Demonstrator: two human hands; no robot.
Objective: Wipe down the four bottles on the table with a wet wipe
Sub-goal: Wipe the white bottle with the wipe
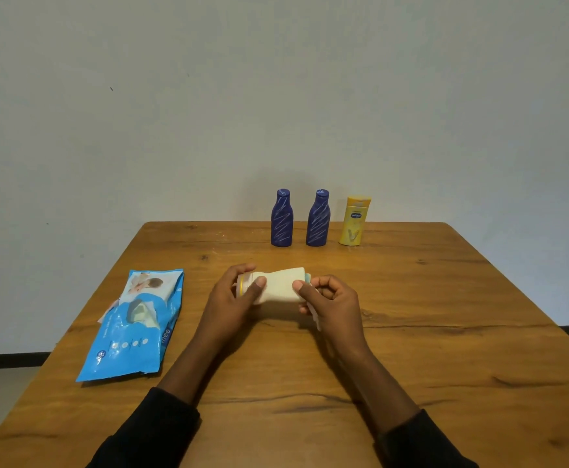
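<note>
Together the hands work one bottle: the left hand (232,298) grips the cap end of the cream bottle (278,286), held sideways just above the table (411,332), and the right hand (330,302) pinches a wet wipe (315,317) against its base. A wipes pack (134,329) lies to the left. A blue bottle (281,219), a second blue bottle (318,219) and a yellow bottle (354,221) stand at the far edge.

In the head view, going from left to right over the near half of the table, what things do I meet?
Wipes pack, left hand, white bottle, right hand holding the wet wipe.
</note>
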